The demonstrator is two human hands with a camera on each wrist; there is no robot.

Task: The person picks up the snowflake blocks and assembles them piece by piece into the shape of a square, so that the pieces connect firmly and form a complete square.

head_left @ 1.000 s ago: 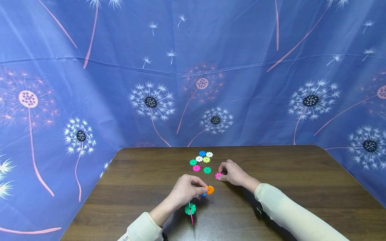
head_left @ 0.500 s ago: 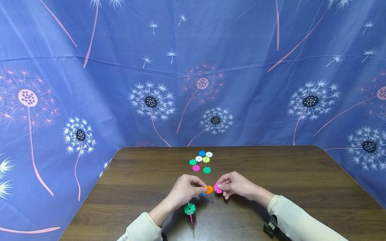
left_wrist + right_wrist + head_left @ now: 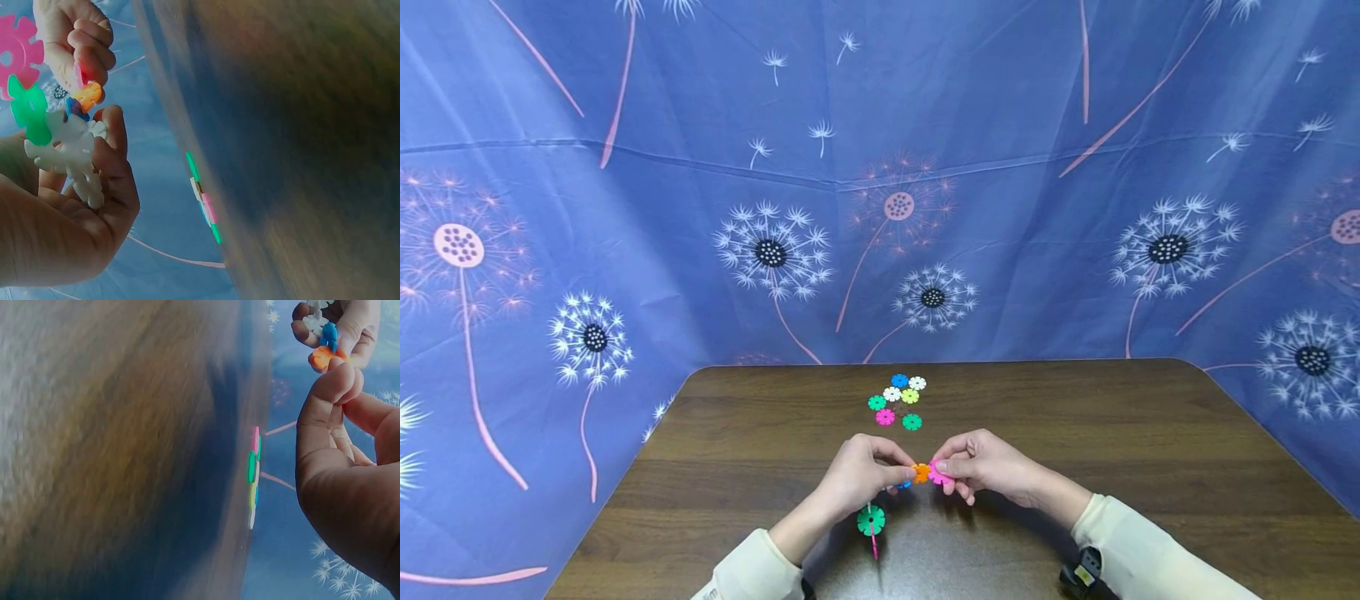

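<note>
My left hand (image 3: 863, 473) pinches a linked chain of notched plastic discs. Its orange disc (image 3: 921, 473) juts out beyond the fingertips, beside a blue disc (image 3: 75, 107). White discs (image 3: 69, 150) lie within the palm side of that hand in the left wrist view. From the other end hang a green disc (image 3: 871, 521) and a pink one (image 3: 25, 53). Between thumb and fingers, my right hand (image 3: 996, 468) pinches another pink disc (image 3: 939, 474), its edge against the orange disc. Whether their slots interlock, I cannot tell. In the right wrist view the fingers hide this pink disc.
Several loose discs lie flat on the brown wooden table (image 3: 760, 433), beyond the hands: among them a blue disc (image 3: 899, 381), a yellow disc (image 3: 910, 396) and a pink disc (image 3: 885, 417). A blue dandelion-print cloth (image 3: 1037, 250) hangs behind the table's far edge.
My right hand has brought the pink disc from the table, near the loose discs, toward me and up against the orange disc. The left hand has stayed nearly still.
</note>
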